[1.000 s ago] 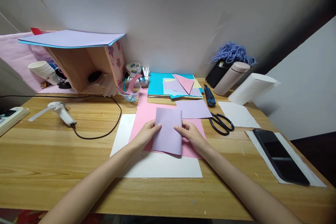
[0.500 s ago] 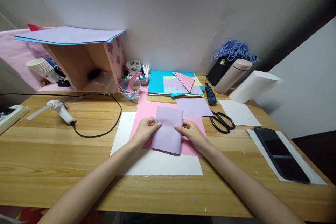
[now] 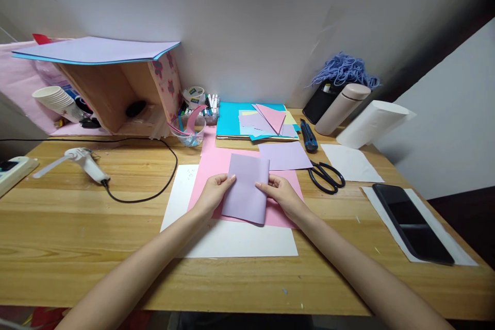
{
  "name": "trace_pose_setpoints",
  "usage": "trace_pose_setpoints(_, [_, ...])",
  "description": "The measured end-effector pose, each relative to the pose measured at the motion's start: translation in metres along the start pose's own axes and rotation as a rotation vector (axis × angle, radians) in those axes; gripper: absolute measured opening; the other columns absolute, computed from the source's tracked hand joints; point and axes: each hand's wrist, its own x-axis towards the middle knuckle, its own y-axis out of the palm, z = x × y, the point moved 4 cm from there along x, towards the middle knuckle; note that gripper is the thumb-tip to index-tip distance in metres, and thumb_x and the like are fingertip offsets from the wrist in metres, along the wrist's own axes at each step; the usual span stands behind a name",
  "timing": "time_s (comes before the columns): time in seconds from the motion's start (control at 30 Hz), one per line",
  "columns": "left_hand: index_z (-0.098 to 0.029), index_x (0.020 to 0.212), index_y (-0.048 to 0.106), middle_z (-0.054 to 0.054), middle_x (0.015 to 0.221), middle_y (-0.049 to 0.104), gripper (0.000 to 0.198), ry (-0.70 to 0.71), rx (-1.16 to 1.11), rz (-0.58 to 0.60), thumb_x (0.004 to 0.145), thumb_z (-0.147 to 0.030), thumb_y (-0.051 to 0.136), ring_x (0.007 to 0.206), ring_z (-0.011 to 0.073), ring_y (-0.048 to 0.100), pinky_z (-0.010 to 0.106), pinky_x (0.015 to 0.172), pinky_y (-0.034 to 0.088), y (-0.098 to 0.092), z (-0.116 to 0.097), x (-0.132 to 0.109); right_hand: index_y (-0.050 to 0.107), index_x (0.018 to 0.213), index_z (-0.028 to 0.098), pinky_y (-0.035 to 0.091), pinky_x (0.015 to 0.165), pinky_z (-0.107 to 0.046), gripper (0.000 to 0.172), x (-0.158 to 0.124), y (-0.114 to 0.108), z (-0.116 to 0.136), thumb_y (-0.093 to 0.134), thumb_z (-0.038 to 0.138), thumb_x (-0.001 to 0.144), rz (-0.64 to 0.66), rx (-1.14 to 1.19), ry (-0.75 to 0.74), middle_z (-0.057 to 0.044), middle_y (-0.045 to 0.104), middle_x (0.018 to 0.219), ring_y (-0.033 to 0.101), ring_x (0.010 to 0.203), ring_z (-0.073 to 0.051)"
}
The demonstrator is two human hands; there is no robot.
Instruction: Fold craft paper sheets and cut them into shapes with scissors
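Observation:
A sheet of purple paper (image 3: 246,191), folded over with a rounded bend along its right side, is held up between both hands. My left hand (image 3: 214,193) pinches its left edge, thumb on the front face. At the bent right edge my right hand (image 3: 284,193) grips it the same way; the fingers behind are partly hidden. Beneath the hands lie a large pink sheet (image 3: 216,165) and a white sheet (image 3: 240,242). A second piece of purple paper (image 3: 285,155) rests just beyond my right hand, touching the black-handled scissors (image 3: 327,178).
A blue utility knife (image 3: 308,135) and stacked coloured paper (image 3: 232,126) lie at the back. To the left are a glue gun (image 3: 87,164) with its cord, a clear cup (image 3: 187,131) and an open box (image 3: 168,87). A phone (image 3: 412,224) sits at right, near paper towels (image 3: 373,124).
The view has shifted slightly. Both hands keep their grip on the purple paper, whose right-hand bend looks a little rounder and more tilted.

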Motion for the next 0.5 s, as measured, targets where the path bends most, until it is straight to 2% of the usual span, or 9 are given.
trace_pose_setpoints(0.27, [-0.013,0.065,0.054,-0.002,0.056,0.05,0.039,0.065,0.146,-0.079,0.068,-0.052,0.06,0.05,0.0097,0.043,0.02,0.048,0.03,-0.0009,0.002,0.0009,0.064,0.097,0.013,0.049,0.072,-0.033,0.041,-0.0015,0.0009,0.0034,0.07,0.038,0.065,-0.015,-0.022,0.028,-0.009,0.068,0.093,0.062,0.089,-0.023])
trace_pose_setpoints(0.4, [-0.017,0.054,0.041,-0.006,0.05,0.036,0.039,0.177,0.309,-0.156,0.073,-0.048,0.056,0.048,0.0079,0.032,0.021,0.045,0.023,-0.0046,-0.0018,0.0,0.064,0.1,0.014,0.05,0.074,-0.034,0.042,-0.0004,0.0009,0.0019,0.071,0.036,0.065,0.043,-0.004,0.04,-0.008,0.069,0.09,0.064,0.082,-0.021])
trace_pose_setpoints(0.5, [-0.018,0.053,0.036,-0.005,0.051,0.033,0.039,0.292,0.463,-0.223,0.077,-0.044,0.051,0.05,0.0092,0.031,0.022,0.048,0.024,-0.0069,-0.0065,-0.0011,0.063,0.101,0.013,0.052,0.068,-0.033,0.042,0.0025,-0.0001,-0.0022,0.069,0.037,0.067,0.043,-0.004,0.029,-0.006,0.069,0.08,0.065,0.072,-0.02])
